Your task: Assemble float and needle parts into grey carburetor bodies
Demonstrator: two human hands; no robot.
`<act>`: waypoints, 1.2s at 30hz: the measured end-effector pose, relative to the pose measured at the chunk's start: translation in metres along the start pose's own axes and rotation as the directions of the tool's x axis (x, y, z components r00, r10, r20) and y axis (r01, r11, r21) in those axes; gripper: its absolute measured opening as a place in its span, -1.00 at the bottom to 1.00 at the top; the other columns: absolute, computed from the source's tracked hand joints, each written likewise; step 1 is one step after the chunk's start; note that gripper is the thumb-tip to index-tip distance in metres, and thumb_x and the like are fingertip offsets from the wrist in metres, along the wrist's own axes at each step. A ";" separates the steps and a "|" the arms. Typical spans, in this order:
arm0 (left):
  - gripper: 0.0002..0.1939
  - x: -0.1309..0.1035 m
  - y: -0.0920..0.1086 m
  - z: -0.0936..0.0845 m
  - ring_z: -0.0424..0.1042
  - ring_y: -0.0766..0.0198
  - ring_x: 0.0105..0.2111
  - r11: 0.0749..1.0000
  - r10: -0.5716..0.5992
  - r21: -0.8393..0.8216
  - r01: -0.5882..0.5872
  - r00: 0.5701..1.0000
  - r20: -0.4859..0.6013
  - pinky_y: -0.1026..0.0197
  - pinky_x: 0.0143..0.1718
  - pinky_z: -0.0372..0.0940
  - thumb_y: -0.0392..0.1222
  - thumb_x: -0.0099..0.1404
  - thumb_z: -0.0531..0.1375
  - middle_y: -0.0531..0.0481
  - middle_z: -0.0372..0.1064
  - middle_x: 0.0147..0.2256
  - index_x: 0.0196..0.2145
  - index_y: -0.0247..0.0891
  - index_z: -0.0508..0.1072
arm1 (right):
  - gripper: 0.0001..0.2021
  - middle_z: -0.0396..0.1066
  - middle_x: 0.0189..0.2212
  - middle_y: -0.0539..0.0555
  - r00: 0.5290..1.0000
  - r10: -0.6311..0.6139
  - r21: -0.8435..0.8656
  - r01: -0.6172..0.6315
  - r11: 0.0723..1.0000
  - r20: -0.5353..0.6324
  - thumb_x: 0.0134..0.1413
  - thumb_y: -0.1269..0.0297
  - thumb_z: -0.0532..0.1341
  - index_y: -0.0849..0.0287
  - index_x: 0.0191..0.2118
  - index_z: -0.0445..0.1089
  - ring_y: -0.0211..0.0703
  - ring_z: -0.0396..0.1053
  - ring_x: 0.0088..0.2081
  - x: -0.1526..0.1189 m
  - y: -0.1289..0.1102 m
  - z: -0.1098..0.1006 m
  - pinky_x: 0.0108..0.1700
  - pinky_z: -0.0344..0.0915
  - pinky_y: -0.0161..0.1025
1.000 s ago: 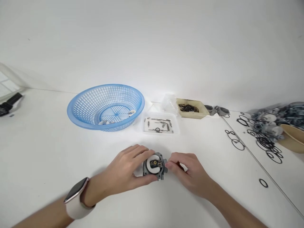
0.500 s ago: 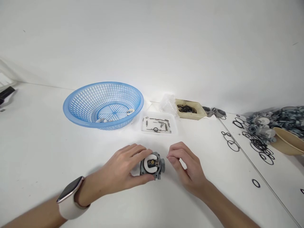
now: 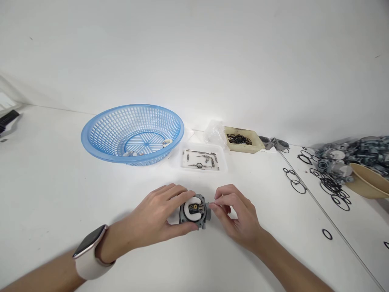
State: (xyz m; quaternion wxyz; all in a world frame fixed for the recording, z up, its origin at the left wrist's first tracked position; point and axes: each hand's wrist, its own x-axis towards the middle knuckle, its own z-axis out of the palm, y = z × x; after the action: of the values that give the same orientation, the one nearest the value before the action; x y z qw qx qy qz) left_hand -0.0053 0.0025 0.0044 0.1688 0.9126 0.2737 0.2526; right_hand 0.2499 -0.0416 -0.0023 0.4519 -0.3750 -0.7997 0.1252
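A grey metal carburetor (image 3: 202,222) lies on the white table with its open side up, showing a white float (image 3: 189,202) and brass parts inside. My left hand (image 3: 165,213) grips it from the left, fingers along the far edge and thumb along the near edge. Just right of the carburetor, my right hand (image 3: 238,215) has its thumb and index fingertip pinched together beside the round outlet. Whatever lies in that pinch, if anything, is too small to make out.
Behind stand a blue basket (image 3: 88,140) with a few white parts, a clear tray (image 3: 223,162) of small metal pieces, and a cream box (image 3: 252,148) of black rings. At right lie loose O-rings (image 3: 298,186), a heap of carburetors (image 3: 337,168) and a tan bowl (image 3: 364,182).
My right hand has shifted slightly left, bringing its pinched fingertips up to the carburetor's right side. My left hand and the carburetor have stayed in place.
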 end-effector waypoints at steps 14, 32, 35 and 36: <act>-0.54 0.001 0.001 -0.001 0.52 0.04 -0.08 1.000 -0.021 -0.010 0.021 0.999 0.028 0.02 -0.12 0.43 0.05 0.42 0.31 -0.10 0.50 -0.01 0.15 -0.14 0.34 | -0.83 0.36 -0.23 0.07 0.996 -0.048 -0.045 0.051 0.998 0.081 0.39 0.53 0.16 0.10 -0.19 0.25 -0.33 0.22 -0.47 0.004 -0.004 -0.002 -0.47 0.21 -0.33; -0.57 0.002 0.002 -0.002 0.54 0.05 -0.10 1.000 -0.023 -0.018 0.024 0.999 0.035 0.05 -0.11 0.44 -0.02 0.40 0.32 -0.10 0.52 -0.02 0.14 -0.15 0.37 | -0.83 0.43 -0.17 0.08 0.983 0.102 0.165 -0.126 0.978 0.150 0.28 0.50 0.20 0.06 -0.14 0.33 -0.29 0.29 -0.43 0.008 -0.012 0.001 -0.44 0.35 -0.31; -0.56 0.002 0.002 -0.002 0.55 0.05 -0.10 1.000 -0.019 -0.011 0.019 1.000 0.017 0.05 -0.11 0.44 -0.02 0.39 0.33 -0.10 0.53 -0.01 0.14 -0.15 0.37 | -0.82 0.43 -0.15 0.08 0.982 0.117 0.170 -0.141 0.975 0.146 0.25 0.51 0.21 0.06 -0.14 0.34 -0.30 0.28 -0.45 0.009 -0.014 0.002 -0.44 0.35 -0.31; -0.56 0.002 0.001 -0.002 0.55 0.04 -0.10 1.000 -0.018 -0.009 0.018 1.000 0.020 0.05 -0.11 0.45 -0.01 0.39 0.33 -0.10 0.53 -0.01 0.14 -0.15 0.38 | -0.81 0.43 -0.15 0.08 0.982 0.118 0.174 -0.144 0.974 0.146 0.24 0.51 0.21 0.06 -0.14 0.34 -0.30 0.28 -0.45 0.009 -0.014 0.002 -0.45 0.34 -0.31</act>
State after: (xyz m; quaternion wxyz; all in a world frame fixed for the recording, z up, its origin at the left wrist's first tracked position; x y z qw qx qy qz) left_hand -0.0046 0.0027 0.0071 0.1782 0.9117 0.2791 0.2433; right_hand 0.2382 -0.0446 0.0097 0.4202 -0.3743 -0.7869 0.2532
